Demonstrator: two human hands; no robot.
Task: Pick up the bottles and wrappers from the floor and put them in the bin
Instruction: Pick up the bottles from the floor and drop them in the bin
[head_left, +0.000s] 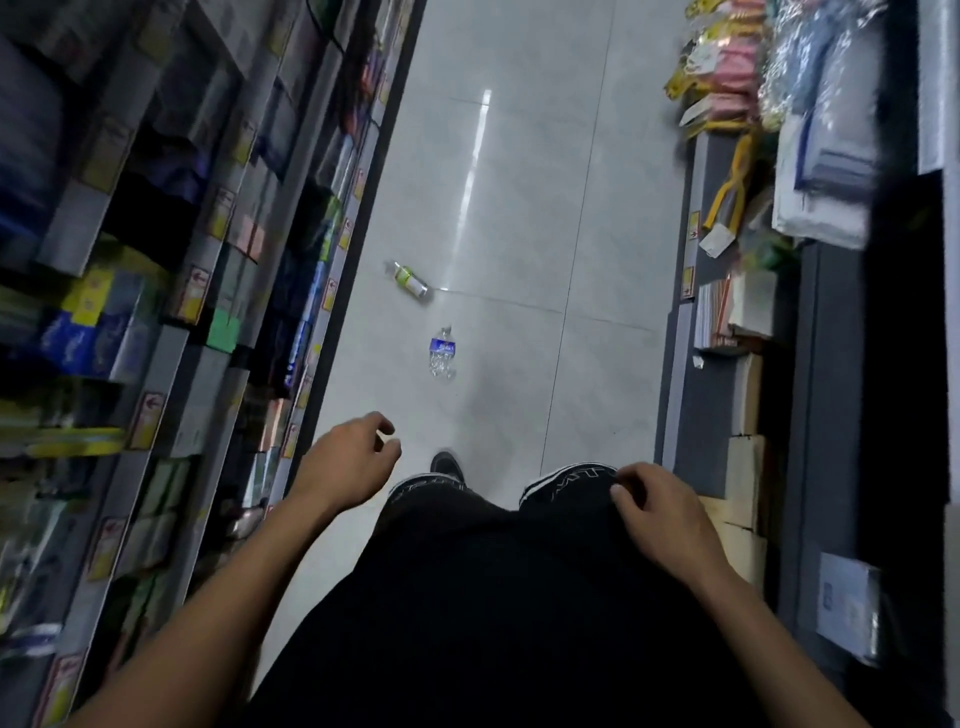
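Two bottles lie on the pale tiled floor of a shop aisle ahead of me. A crushed clear bottle with a blue label is the nearer one. A bottle with a green and white label lies farther off, close to the left shelf. My left hand hangs low in front of me with loosely curled fingers and holds nothing. My right hand hovers over my black trousers, fingers bent, also holding nothing. No bin or wrapper shows.
Stocked shelves with price tags line the left side. A grey counter with books and hanging packets runs along the right. My black shoe stands on the floor between them.
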